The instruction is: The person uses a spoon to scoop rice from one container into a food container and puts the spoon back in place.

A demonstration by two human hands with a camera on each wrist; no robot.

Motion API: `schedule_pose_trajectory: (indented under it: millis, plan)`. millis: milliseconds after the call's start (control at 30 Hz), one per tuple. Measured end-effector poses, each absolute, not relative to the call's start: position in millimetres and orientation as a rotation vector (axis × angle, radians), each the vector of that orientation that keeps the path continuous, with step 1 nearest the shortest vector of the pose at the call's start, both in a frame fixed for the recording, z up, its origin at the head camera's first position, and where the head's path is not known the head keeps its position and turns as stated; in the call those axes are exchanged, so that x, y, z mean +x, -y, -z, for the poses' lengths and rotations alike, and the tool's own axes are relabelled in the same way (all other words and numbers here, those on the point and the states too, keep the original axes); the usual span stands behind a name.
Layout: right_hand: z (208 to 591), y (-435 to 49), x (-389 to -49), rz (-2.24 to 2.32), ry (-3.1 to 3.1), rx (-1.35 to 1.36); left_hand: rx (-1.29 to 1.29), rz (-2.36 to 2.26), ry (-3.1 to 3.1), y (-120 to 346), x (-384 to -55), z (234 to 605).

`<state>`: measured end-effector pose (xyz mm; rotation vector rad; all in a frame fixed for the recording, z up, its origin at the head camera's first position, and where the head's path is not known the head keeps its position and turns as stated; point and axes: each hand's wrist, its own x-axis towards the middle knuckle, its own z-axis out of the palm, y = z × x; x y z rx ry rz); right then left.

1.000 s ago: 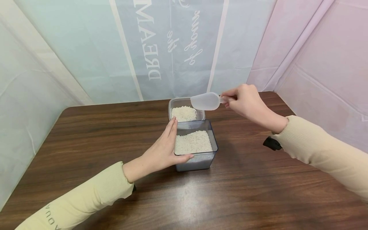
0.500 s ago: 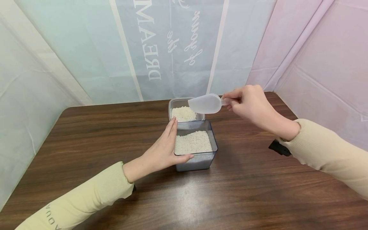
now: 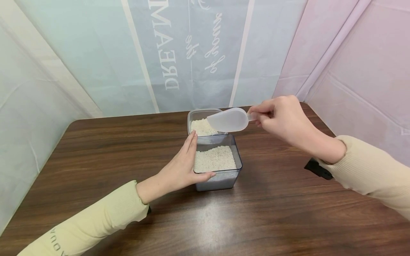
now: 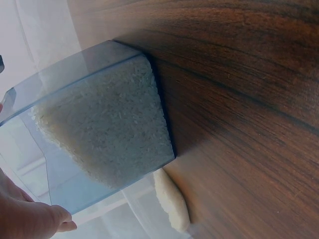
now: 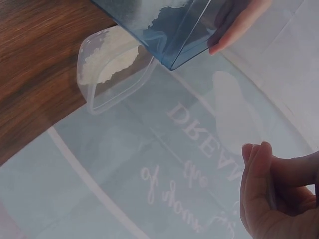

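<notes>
My left hand (image 3: 179, 167) holds the left side of a clear, bluish square container (image 3: 221, 179), its thumb across the front wall and its fingers reaching the back corner. White rice (image 3: 216, 159) fills much of it, heaped on a slope. My right hand (image 3: 285, 119) pinches the handle of a translucent white scoop (image 3: 228, 120) in the air. The scoop's lip points left, over a smaller clear container (image 3: 192, 115) that stands right behind the square one. That smaller container also has rice (image 3: 201, 127) in it. No grains show in the scoop.
Both containers stand on a dark wooden table (image 3: 112, 153), the smaller one close to its back edge. A pale printed curtain (image 3: 198, 81) hangs right behind that edge. White and pinkish fabric (image 3: 368, 78) closes in both sides.
My right hand has moved slightly right and toward me, and the scoop has come lower, its lip shifting left over the smaller container. My left hand and both containers stay where they were.
</notes>
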<state>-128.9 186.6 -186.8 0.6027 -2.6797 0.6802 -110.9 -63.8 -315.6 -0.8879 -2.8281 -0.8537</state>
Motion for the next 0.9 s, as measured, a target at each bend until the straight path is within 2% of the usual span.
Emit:
schedule_pose_trajectory:
  millis: [900]
  plan:
    - [188.5,-178.2,-122.5,-0.627,2.798,0.734,-0.888,0.864,2.817,63.1,-111.6,315.4]
